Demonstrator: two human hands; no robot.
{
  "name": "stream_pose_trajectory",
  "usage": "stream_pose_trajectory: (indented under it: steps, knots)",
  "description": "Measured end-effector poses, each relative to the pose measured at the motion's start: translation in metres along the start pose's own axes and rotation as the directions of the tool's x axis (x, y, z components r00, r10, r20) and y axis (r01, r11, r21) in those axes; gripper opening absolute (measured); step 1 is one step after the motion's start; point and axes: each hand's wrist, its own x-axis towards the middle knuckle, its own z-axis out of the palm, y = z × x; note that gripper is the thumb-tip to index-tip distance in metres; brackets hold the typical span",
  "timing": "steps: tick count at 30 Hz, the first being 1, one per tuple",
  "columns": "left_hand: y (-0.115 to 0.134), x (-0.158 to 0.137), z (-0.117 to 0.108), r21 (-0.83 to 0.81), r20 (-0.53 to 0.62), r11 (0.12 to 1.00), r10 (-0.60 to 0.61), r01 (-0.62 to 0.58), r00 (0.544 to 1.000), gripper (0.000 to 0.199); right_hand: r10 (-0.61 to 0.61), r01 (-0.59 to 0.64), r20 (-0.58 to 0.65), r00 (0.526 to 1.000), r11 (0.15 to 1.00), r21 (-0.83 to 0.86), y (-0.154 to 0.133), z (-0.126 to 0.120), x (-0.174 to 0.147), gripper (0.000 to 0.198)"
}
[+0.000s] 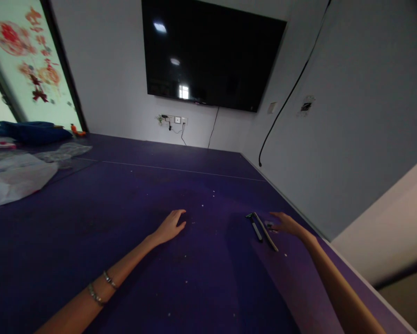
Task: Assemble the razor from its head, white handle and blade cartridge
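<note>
My left hand (171, 226) is over the middle of the purple tabletop (153, 283), thumb and fingers apart, holding nothing. Farther right, my right hand (285, 223) has its fingers stretched out and apart over a small clear packet (270, 226), partly hidden by the fingers. I cannot tell whether they touch it. Just left of that hand lies a slim, slightly curved pale strip (267, 233). Beside the strip is a dark-and-grey tool with a small crosswise head, like a razor (256, 229); the two lie close together, their upper ends nearly meeting.
White plastic sheets (20, 178) and a dark blue cloth bundle (34, 132) lie at the far left, near a small orange object (76, 131). A black cable (287, 99) hangs down the right wall. Small white specks dot the surface. A television (208, 51) hangs ahead.
</note>
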Motion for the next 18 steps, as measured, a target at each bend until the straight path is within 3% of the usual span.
stream_pose_trajectory:
  steps: [4,8,13,18]
  knots:
    - [-0.026,-0.008,-0.014,0.105,-0.022,0.993,-0.058,0.06,0.998,0.036,-0.057,0.045,-0.125,0.991,0.994,-0.096,-0.047,0.016,0.001,0.048]
    - [-0.05,-0.019,-0.026,0.153,-0.075,0.98,-0.121,0.131,0.99,0.036,-0.133,0.1,-0.232,0.964,0.984,-0.149,-0.099,0.049,-0.009,0.042]
    - [-0.067,-0.028,-0.028,0.16,-0.117,0.979,-0.109,0.128,0.987,0.033,-0.216,0.2,-0.202,0.955,0.975,-0.097,-0.154,0.095,-0.029,0.045]
    - [-0.07,-0.03,-0.023,0.191,-0.126,0.976,-0.084,0.107,0.988,0.035,-0.168,0.144,-0.181,0.969,0.98,-0.139,-0.175,0.119,-0.041,0.044]
